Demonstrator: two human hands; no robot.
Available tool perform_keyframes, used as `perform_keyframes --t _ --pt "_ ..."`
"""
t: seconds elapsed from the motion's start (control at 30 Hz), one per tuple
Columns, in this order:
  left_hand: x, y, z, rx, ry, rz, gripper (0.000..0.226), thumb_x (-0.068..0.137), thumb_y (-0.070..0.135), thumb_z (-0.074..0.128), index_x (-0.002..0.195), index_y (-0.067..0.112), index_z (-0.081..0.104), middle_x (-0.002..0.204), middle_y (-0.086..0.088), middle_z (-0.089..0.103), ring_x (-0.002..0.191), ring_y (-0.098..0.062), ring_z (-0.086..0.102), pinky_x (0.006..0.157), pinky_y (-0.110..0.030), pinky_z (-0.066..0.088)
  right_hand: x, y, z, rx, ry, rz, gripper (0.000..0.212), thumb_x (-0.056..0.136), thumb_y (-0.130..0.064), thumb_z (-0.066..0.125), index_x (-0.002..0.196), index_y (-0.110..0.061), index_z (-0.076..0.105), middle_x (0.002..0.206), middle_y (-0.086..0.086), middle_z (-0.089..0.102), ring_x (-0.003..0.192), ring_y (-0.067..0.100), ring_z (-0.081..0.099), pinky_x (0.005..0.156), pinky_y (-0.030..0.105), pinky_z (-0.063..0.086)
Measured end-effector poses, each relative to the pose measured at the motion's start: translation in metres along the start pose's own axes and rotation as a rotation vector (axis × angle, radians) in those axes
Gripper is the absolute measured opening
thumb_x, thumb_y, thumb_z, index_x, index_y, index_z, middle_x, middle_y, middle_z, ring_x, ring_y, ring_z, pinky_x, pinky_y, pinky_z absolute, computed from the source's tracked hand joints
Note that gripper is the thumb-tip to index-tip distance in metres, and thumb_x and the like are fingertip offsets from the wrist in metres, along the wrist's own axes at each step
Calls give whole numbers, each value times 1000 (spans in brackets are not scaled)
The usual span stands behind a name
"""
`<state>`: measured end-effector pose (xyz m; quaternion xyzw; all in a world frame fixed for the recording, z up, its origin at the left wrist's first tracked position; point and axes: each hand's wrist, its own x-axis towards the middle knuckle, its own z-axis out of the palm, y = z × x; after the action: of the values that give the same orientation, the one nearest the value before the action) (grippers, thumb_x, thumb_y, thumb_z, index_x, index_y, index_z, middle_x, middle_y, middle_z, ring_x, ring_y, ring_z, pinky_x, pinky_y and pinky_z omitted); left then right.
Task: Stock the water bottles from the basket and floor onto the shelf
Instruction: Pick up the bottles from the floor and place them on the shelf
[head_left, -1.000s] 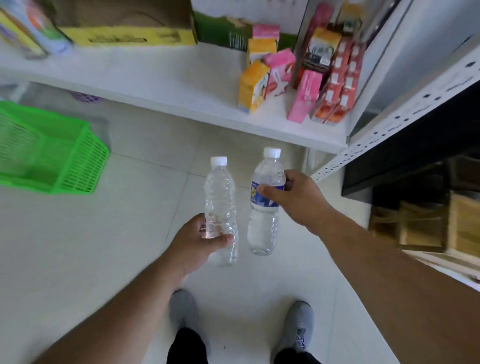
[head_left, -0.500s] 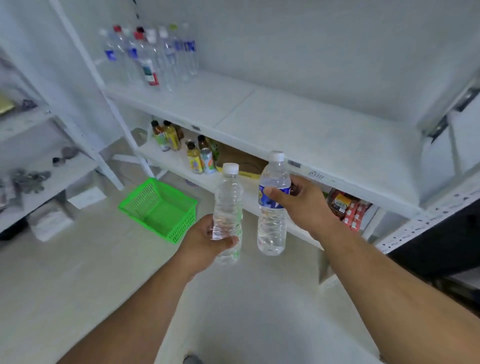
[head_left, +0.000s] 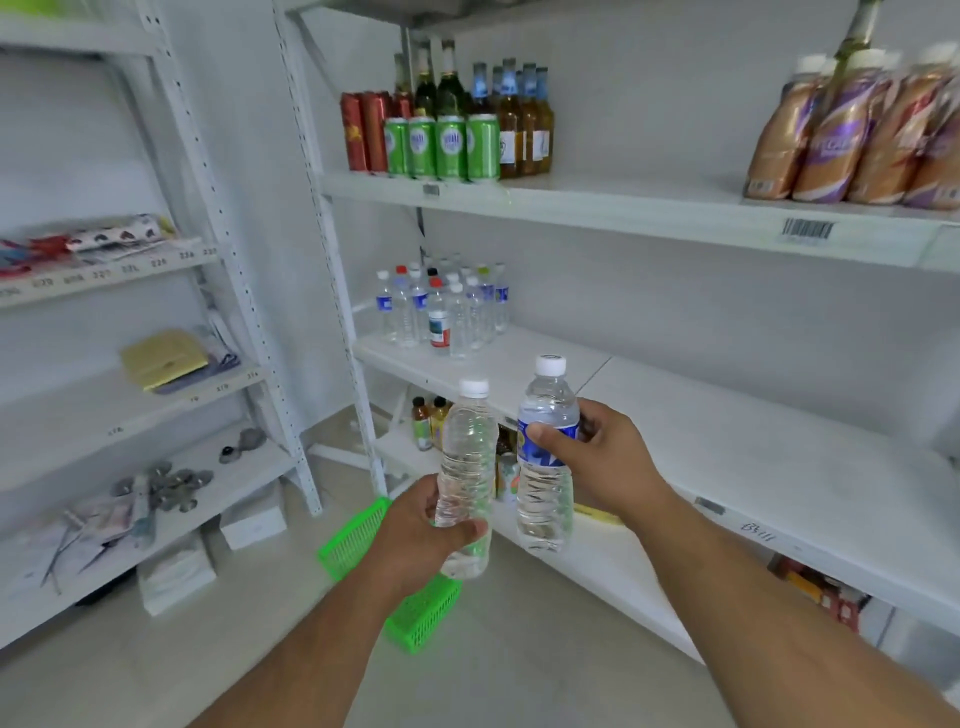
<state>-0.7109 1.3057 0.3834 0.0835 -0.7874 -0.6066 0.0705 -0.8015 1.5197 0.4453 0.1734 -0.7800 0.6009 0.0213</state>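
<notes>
My left hand (head_left: 415, 535) grips an unlabelled clear water bottle (head_left: 467, 467) with a white cap, held upright. My right hand (head_left: 602, 457) holds a second water bottle (head_left: 545, 483) with a blue label, also upright, just to the right of the first. Both bottles hang in front of the white middle shelf (head_left: 727, 441). At the shelf's far left end stand several water bottles (head_left: 441, 312) in a cluster. The green basket (head_left: 358, 540) lies on the floor below, partly hidden behind my left arm.
The shelf above carries cans and glass bottles (head_left: 447, 130) and brown drink bottles (head_left: 857, 135). A lower shelf holds small bottles (head_left: 428, 426). A second white rack (head_left: 156, 374) with papers and small items stands to the left. White boxes (head_left: 176, 577) sit on the floor.
My view has lifted from the floor up to the shelves. Both hands have come up with the bottles toward the middle shelf, and the basket now sits below my left arm.
</notes>
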Motion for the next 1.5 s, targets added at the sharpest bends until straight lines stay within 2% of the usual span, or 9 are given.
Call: perform_keyframes --t 0.1,0.43,0.63,0.8,0.93,1.03,1.23,1.37,1.5 --pt "7 -4 -29 3 11 5 40 75 17 84 108 31 66 98 20 74 85 4 69 64 -8 49 12 -12 31 1 -17 -11 18 79 -42 80 95 -39 71 91 -19 75 82 1 71 70 20 53" --pt "48 -25 -92 -5 54 6 37 76 17 83 104 33 66 97 24 73 85 7 68 63 -3 47 74 -15 105 -9 -50 -21 15 79 -44 79 91 -45 69 89 -23 74 81 0 70 71 24 53" --pt "109 -30 -120 34 64 8 41 76 19 83 109 36 65 100 23 73 88 7 68 66 -7 49 136 -2 134 9 -49 -54 25 80 -44 78 102 -35 72 93 -17 76 84 3 71 79 33 58" --pt "169 -27 -143 67 77 -10 42 77 24 82 113 34 65 104 19 73 90 5 67 76 -19 51 197 8 153 22 -20 -56 31 78 -48 78 105 -33 71 94 -18 75 85 3 71 78 31 58" --pt "209 -25 -159 77 83 -11 44 76 21 83 115 32 64 101 20 73 88 6 68 71 -14 51 239 9 165 12 -16 -41 32 76 -49 79 103 -34 71 91 -20 75 82 0 70 72 24 55" --pt "237 -27 -174 78 84 -9 44 76 21 83 114 33 64 101 21 73 88 7 68 67 -8 50 266 9 177 -6 -16 -42 32 77 -48 79 105 -33 71 94 -19 75 84 1 70 75 26 57" --pt "293 -46 -200 65 17 -3 44 76 21 83 115 34 65 105 16 74 94 0 69 84 -27 53 300 17 206 4 28 -12 34 77 -47 80 107 -32 71 95 -17 75 86 2 70 74 24 55" --pt "332 -59 -223 38 -51 8 44 75 17 83 112 33 65 101 20 74 91 3 69 78 -21 53 315 18 231 -20 95 3 33 77 -50 79 106 -37 70 94 -24 74 85 -4 69 65 11 50" --pt "373 -71 -252 65 -135 46 45 72 20 84 110 35 66 101 19 74 91 2 69 82 -26 55 328 15 258 -59 188 31 37 76 -53 78 107 -37 69 96 -23 73 86 -3 69 66 13 51"
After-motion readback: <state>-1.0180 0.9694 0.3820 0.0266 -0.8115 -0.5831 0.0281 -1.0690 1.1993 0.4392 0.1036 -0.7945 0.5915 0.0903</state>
